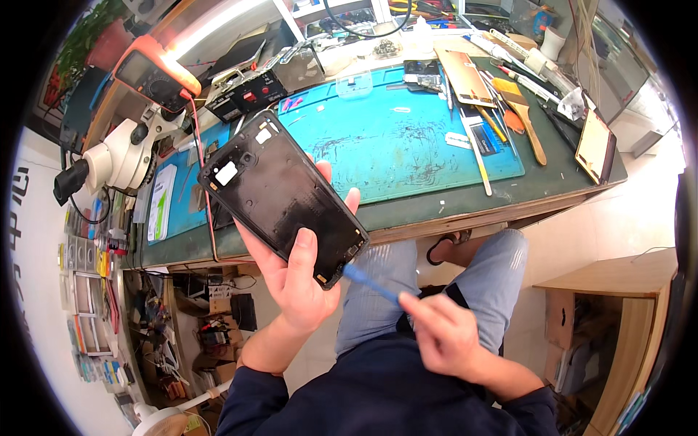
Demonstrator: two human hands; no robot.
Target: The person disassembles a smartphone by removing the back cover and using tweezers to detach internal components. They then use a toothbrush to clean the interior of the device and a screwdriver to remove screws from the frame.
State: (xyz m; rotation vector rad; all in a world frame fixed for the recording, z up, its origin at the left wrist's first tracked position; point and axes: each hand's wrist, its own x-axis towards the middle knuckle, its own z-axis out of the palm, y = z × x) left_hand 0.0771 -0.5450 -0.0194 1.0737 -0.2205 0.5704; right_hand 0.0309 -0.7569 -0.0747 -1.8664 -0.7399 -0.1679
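Observation:
A black phone housing (280, 189), tilted, is gripped in my left hand (298, 283), whose thumb rests on its inner face and whose other fingertips show past the right edge. My right hand (443, 334) holds a blue plastic pry tool (371, 285), its tip touching the housing's lower right corner. Both hands are out in front of the bench edge, above my lap.
The bench (414, 214) bears a blue mat (378, 152), a microscope (116, 160), an orange multimeter (153, 80), a black boxed device (236, 91), a brush (534, 134) and several tools and phone parts. A wooden cabinet (603, 280) stands at lower right; shelves fill the lower left.

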